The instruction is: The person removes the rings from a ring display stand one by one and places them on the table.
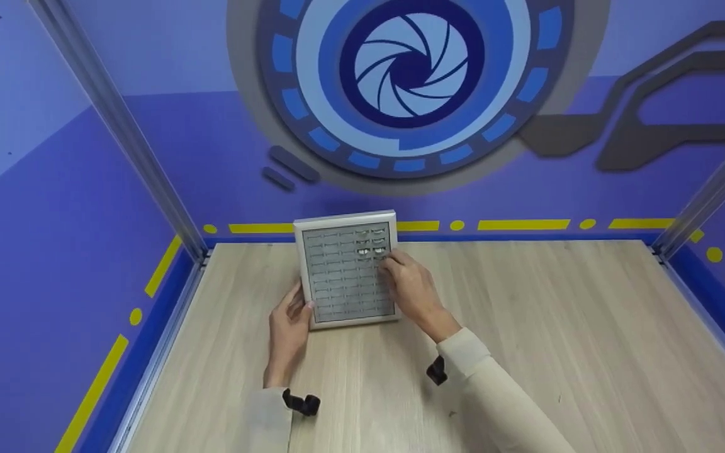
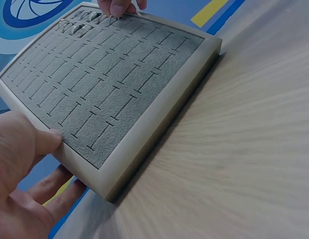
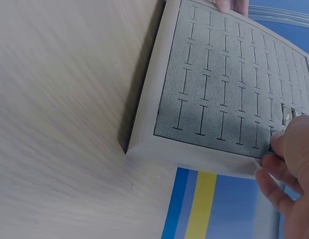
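A ring display tray [image 1: 355,324] with a pale frame and grey slotted padding stands tilted on the table near the back wall. My left hand [image 1: 289,329] holds its left edge; in the left wrist view the thumb lies on the frame and the other fingers reach behind. Several silvery rings [image 1: 372,242] sit in slots at the tray's upper right. Just below them, my right hand [image 1: 414,286] pinches a ring [image 2: 113,20] at a slot by the right edge. The fingertips partly cover this ring, and in the right wrist view the hand hides it.
The light wood tabletop [image 1: 539,340] extends around the tray. Behind it rises a blue-purple printed wall [image 1: 199,157] with yellow dashes. Metal posts [image 1: 129,138] stand at the back corners. A black wrist strap piece [image 1: 303,402] shows at the left sleeve.
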Tool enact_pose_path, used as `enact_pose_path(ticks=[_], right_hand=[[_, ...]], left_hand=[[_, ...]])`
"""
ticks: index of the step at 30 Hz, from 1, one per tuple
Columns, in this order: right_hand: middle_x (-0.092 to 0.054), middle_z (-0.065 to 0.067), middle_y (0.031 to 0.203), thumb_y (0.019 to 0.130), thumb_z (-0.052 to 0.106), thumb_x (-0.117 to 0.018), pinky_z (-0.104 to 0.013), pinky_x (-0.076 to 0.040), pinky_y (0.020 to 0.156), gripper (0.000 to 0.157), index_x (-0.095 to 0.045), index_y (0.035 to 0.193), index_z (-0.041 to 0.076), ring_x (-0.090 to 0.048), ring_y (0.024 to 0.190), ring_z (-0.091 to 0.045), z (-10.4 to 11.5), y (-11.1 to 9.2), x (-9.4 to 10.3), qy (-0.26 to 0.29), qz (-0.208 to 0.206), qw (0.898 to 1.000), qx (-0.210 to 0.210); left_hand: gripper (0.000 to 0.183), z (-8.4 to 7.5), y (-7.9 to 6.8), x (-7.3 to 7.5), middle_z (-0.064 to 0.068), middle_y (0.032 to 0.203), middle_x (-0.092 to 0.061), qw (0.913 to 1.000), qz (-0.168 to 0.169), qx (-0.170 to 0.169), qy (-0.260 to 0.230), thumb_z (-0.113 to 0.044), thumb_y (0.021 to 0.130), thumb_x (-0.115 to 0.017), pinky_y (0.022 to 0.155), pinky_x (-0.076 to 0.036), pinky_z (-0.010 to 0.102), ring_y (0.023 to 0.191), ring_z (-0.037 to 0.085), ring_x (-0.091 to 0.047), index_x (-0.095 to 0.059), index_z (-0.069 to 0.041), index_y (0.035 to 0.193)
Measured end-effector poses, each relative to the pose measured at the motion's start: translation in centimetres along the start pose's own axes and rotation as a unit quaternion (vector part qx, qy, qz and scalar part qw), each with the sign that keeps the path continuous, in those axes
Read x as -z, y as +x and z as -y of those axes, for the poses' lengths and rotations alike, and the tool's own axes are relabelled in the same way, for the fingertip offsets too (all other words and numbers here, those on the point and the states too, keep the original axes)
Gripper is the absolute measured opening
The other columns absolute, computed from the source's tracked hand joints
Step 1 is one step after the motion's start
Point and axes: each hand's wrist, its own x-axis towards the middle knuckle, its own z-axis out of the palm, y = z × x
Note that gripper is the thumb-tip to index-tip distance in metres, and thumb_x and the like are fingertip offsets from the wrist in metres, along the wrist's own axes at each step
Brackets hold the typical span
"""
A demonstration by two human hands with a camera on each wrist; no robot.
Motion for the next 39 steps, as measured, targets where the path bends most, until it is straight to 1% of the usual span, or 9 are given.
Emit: enact_pose_path(ticks=[3,8,13,16,18,24,29,34,39], right_hand=[[-0.068,-0.003,0.1,0.097,-0.003,-0.076,-0.034,-0.066,0.077,0.007,-0.076,0.098,0.005,-0.071,0.087,-0.019,0.0,-0.1,0.2,0.003,-0.004,1.0,0.0],[-0.066,-0.003,0.096,0.093,-0.007,-0.076,-0.034,-0.065,0.071,0.012,-0.075,0.095,0.005,-0.07,0.082,-0.018,0.1,-0.2,0.7,0.016,-0.015,1.0,0.006],[-0.068,-0.004,0.097,0.093,-0.008,-0.076,-0.034,-0.065,0.074,0.013,-0.075,0.097,0.004,-0.069,0.085,-0.018,0.3,-0.1,1.1,0.026,-0.009,1.0,0.006],[-0.069,-0.003,0.098,0.093,-0.007,-0.075,-0.034,-0.065,0.075,0.012,-0.076,0.098,0.004,-0.069,0.086,-0.018,0.1,-0.2,1.5,0.028,-0.006,1.0,0.007],[-0.069,-0.003,0.097,0.093,-0.007,-0.075,-0.033,-0.064,0.074,0.012,-0.076,0.097,0.004,-0.069,0.085,-0.018,-0.1,-0.3,1.7,0.027,-0.012,0.999,0.013],[-0.068,-0.003,0.093,0.093,-0.008,-0.076,-0.032,-0.065,0.072,0.012,-0.076,0.092,0.004,-0.07,0.084,-0.018,-1.1,-1.0,2.6,0.033,-0.032,0.999,0.028],[-0.068,-0.003,0.092,0.094,-0.008,-0.075,-0.032,-0.065,0.071,0.014,-0.075,0.09,0.005,-0.07,0.083,-0.018,-2.0,-2.0,3.0,0.041,-0.038,0.998,0.022],[-0.068,-0.004,0.09,0.092,-0.01,-0.076,-0.032,-0.064,0.068,0.016,-0.074,0.088,0.006,-0.07,0.081,-0.019,-3.3,-3.1,3.0,0.039,-0.053,0.997,0.028],[-0.067,-0.003,0.088,0.09,-0.011,-0.077,-0.033,-0.063,0.064,0.018,-0.074,0.086,0.006,-0.069,0.078,-0.019,-4.8,-4.7,2.8,0.039,-0.058,0.997,0.027]], left_hand=[[0.06,0.0,-0.2,0.0,0.019,0.159,-0.054,1.0,0.006,0.001,0.003,0.002,0.104,-0.064,0.118,-0.053,0.043,0.141,0.036,-0.06,-0.045,-0.003,0.161],[0.06,-0.2,-0.3,0.0,0.021,0.161,-0.052,0.9997,0.01,-0.009,0.019,0.005,0.104,-0.062,0.118,-0.053,0.043,0.142,0.039,-0.058,-0.044,0.0,0.161],[0.061,-0.4,-0.2,0.1,0.018,0.163,-0.05,0.9996,0.011,-0.004,0.026,0.005,0.104,-0.062,0.12,-0.051,0.04,0.145,0.036,-0.056,-0.042,-0.003,0.162],[0.062,-0.5,-0.2,0.1,0.017,0.164,-0.049,0.9995,0.014,-0.003,0.028,0.004,0.105,-0.061,0.12,-0.051,0.04,0.145,0.035,-0.056,-0.042,-0.005,0.163],[0.062,-0.5,-0.2,0.0,0.016,0.164,-0.049,0.9995,0.014,-0.004,0.029,0.003,0.105,-0.061,0.12,-0.051,0.04,0.145,0.035,-0.056,-0.042,-0.006,0.163],[0.062,-0.3,-0.3,-0.2,0.017,0.165,-0.048,0.9996,0.005,-0.003,0.026,0.005,0.104,-0.062,0.121,-0.05,0.041,0.144,0.036,-0.057,-0.043,-0.004,0.162],[0.062,-0.4,-0.3,-0.2,0.017,0.165,-0.047,0.9997,0.006,-0.002,0.025,0.005,0.104,-0.062,0.122,-0.049,0.043,0.145,0.037,-0.056,-0.042,-0.004,0.162],[0.062,-0.7,-0.3,-0.1,0.016,0.165,-0.048,0.9997,0.003,0.003,0.025,0.003,0.105,-0.062,0.123,-0.049,0.045,0.146,0.036,-0.055,-0.041,-0.004,0.163],[0.062,-0.4,-0.7,-0.5,0.014,0.164,-0.05,0.9997,-0.002,0.012,0.022,0.002,0.105,-0.062,0.122,-0.05,0.043,0.145,0.033,-0.056,-0.042,-0.008,0.163]])
